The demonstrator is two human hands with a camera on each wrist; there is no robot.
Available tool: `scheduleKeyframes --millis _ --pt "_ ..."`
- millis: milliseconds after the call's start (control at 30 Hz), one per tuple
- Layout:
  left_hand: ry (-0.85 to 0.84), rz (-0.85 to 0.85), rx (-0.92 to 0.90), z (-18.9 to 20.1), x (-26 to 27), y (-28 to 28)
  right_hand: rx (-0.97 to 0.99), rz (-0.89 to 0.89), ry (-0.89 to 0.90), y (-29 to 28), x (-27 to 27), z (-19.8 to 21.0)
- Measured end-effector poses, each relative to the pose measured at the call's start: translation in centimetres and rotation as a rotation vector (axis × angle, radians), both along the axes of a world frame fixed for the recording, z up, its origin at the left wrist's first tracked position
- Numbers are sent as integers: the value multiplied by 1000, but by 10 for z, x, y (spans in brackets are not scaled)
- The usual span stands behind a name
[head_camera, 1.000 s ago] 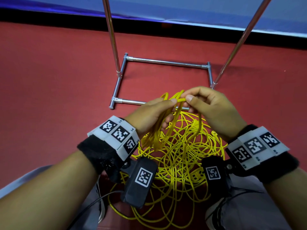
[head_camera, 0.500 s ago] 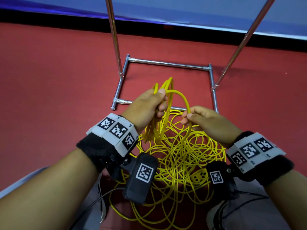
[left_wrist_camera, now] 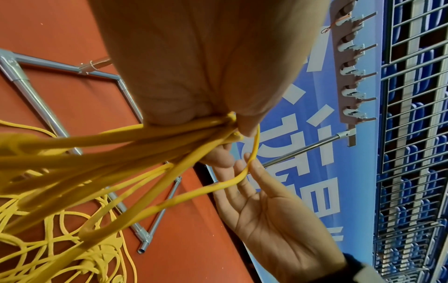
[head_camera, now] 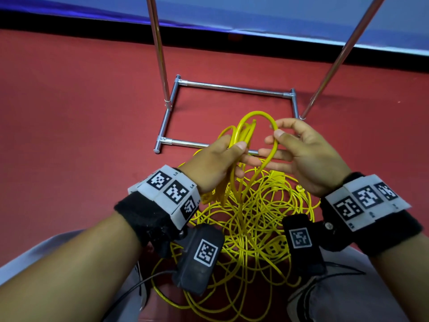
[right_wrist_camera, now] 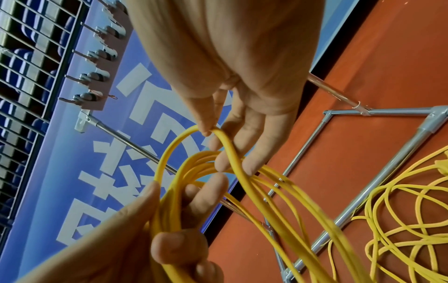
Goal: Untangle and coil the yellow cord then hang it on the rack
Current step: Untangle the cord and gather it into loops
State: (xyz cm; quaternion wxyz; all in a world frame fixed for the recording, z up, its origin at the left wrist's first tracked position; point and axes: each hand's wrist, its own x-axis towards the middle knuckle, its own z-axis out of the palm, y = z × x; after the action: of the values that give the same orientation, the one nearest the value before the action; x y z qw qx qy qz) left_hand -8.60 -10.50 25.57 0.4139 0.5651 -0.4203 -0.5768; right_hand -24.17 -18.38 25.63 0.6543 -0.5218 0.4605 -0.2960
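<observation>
My head camera looks steeply down from above, while my two wrist cameras peer close along each palm from opposite sides, all sharing the yellow cord and rack.

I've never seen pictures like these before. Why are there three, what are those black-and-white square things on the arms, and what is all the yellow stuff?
These are a person's two hands, not a machine. The wristbands with black-and-white squares carry small cameras. One picture comes from a camera on the head, looking down; the other two look along each wrist. The left hand grips a bunch of loops of thin yellow cord. The right hand pinches one loop between thumb and finger. The rest of the cord lies tangled on the red floor, beside the shiny metal pipe rack.
</observation>
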Motion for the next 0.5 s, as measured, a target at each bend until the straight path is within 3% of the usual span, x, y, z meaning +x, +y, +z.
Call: scheduleKeyframes --millis 133,400,500 --pt "-53 -47 19 -2 -3 1 17 1 -51 0 0 6" --pt "114 42 73 -4 -5 0 26 33 -137 5 2 5" --pt "147 106 72 2 -2 -2 35 59 -76 7 1 -2"
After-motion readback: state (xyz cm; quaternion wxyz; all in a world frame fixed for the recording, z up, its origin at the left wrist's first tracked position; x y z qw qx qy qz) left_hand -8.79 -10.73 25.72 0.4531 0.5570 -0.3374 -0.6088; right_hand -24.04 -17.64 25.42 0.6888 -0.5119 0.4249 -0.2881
